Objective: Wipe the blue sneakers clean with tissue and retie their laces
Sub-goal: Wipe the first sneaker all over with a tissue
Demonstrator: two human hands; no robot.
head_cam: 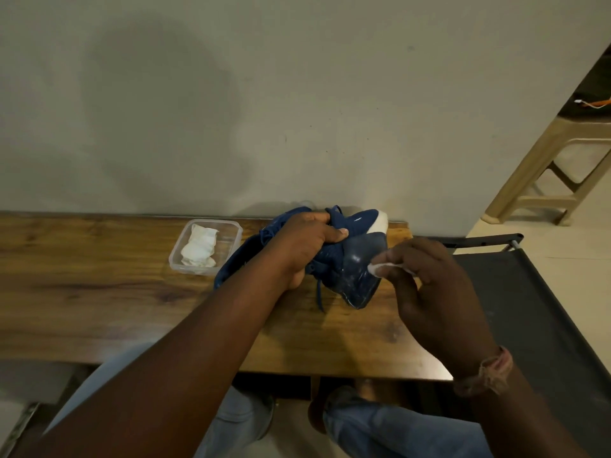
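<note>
Blue sneaker [350, 276] between hands, tissue [380, 268] against sole

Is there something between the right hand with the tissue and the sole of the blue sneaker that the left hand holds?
Nothing visible does. The right hand pinches the tissue right at the sole of the blue sneaker, which the left hand holds tilted above the table.

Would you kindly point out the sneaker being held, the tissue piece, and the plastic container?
sneaker [355, 276], head view, on its sole.
tissue piece [377, 268], head view, on its pinched end.
plastic container [235, 226], head view, on its far-right rim.
</note>
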